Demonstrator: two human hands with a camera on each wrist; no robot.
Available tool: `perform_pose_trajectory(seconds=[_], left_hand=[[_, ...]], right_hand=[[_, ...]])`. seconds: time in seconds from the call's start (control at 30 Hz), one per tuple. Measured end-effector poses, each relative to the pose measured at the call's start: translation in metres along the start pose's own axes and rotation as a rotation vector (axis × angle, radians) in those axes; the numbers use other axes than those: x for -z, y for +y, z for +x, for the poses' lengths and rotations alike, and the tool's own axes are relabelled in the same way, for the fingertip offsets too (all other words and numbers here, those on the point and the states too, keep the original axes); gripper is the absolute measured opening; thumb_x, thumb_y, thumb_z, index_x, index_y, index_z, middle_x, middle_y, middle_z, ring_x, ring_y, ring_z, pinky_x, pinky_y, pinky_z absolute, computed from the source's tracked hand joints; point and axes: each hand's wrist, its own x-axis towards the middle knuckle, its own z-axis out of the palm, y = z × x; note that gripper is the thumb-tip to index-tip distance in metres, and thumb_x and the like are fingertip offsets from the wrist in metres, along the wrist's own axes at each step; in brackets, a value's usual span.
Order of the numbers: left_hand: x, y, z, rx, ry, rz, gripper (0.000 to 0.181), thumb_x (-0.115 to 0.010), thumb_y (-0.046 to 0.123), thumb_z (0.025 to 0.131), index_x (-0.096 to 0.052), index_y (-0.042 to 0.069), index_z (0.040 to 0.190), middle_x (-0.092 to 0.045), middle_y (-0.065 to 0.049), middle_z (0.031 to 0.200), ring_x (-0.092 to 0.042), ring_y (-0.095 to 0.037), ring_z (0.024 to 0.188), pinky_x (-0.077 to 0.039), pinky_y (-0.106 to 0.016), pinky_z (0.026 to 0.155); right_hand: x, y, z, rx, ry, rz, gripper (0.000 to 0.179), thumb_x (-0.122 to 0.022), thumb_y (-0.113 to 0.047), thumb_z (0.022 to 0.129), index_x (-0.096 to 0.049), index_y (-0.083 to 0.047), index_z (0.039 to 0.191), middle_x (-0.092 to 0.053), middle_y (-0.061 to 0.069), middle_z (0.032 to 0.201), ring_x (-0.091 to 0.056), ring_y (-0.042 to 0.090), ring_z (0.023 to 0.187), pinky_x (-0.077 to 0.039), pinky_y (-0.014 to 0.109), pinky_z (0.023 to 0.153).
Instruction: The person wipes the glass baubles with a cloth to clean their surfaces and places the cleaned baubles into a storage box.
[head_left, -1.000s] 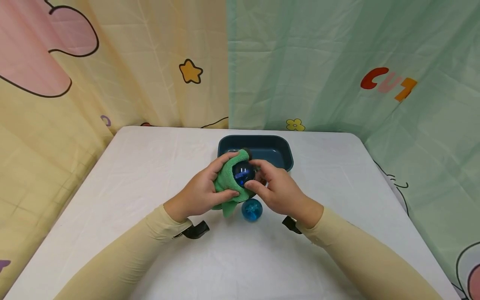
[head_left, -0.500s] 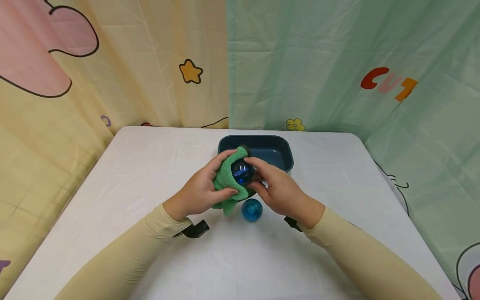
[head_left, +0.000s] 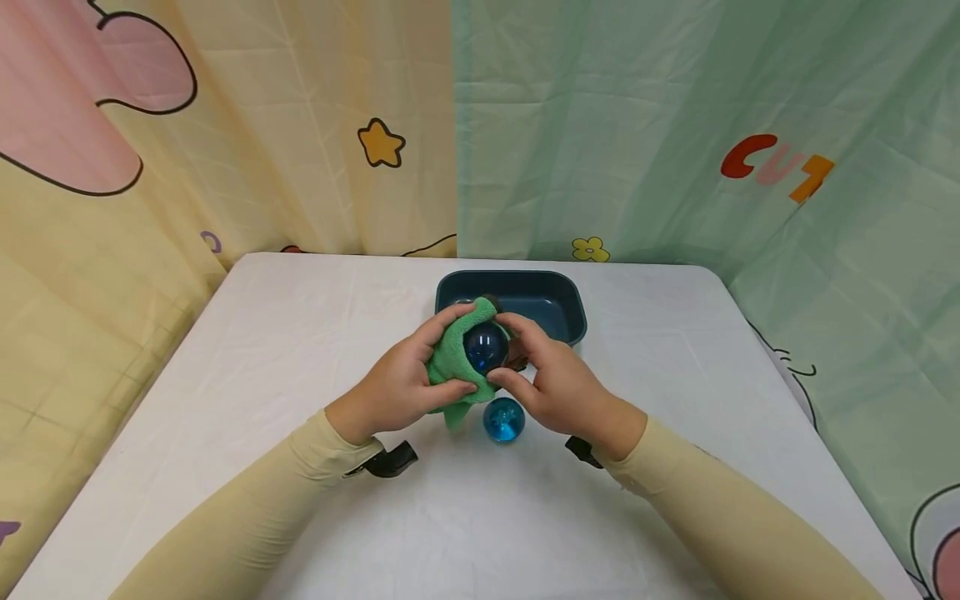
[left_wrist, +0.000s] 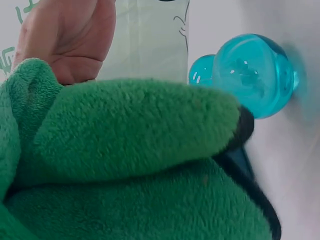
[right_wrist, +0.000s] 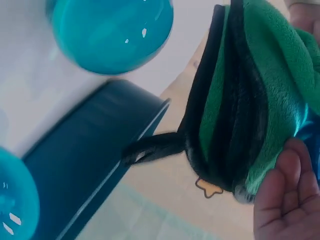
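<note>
Left hand (head_left: pixel 405 371) is clasping green cloth (head_left: pixel 452 357) around a blue ball (head_left: pixel 486 347) that right hand (head_left: pixel 561 379) is pinching, apparently wiping, with turning probably needed next.

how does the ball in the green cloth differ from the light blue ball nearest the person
The dark ball looks deep blue; the light ball is bright turquoise. The dark ball is partly wrapped in green cloth; the light ball rests uncovered on the table. Both are round and shiny.

At least three balls (head_left: pixel 504 420); one cloth (head_left: pixel 450 358); one tray (head_left: pixel 555 308)
One dark-blue ball (head_left: pixel 486 347) in the cloth; at least two light-blue balls (right_wrist: pixel 112 35) (right_wrist: pixel 15 195) outside it; one bench (head_left: pixel 337 300)
</note>
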Motion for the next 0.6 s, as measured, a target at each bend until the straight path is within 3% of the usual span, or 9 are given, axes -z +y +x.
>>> perform_pose_trajectory(seconds=[0.27, 0.6], left_hand=[[0.0013, 0.0005, 0.0019, -0.010, 0.007, -0.020, 0.085, -0.080, 0.001, 0.091, -0.034, 0.012, 0.162, -0.052, -0.011, 0.154, -0.059, -0.026, 0.127, -0.054, -0.029, 0.101], [0.0011, 0.0025, 0.0020, -0.002, 0.008, -0.026, 0.085, -0.079, 0.001, 0.092, -0.034, 0.013, 0.162, -0.053, -0.011, 0.153, -0.060, -0.026, 0.125, -0.055, -0.028, 0.100]], right_hand=[[0.0023, -0.0013, 0.0015, 0.028, 0.001, -0.069, 0.061, -0.071, -0.003, 0.100, -0.039, -0.002, 0.152, -0.069, 0.016, 0.127, -0.073, 0.024, 0.102, -0.063, 0.042, 0.090], [0.0051, -0.0035, 0.0023, 0.021, 0.004, -0.114, 0.060, -0.072, -0.007, 0.099, -0.043, -0.001, 0.151, -0.071, 0.014, 0.123, -0.074, 0.022, 0.101, -0.063, 0.036, 0.087]])
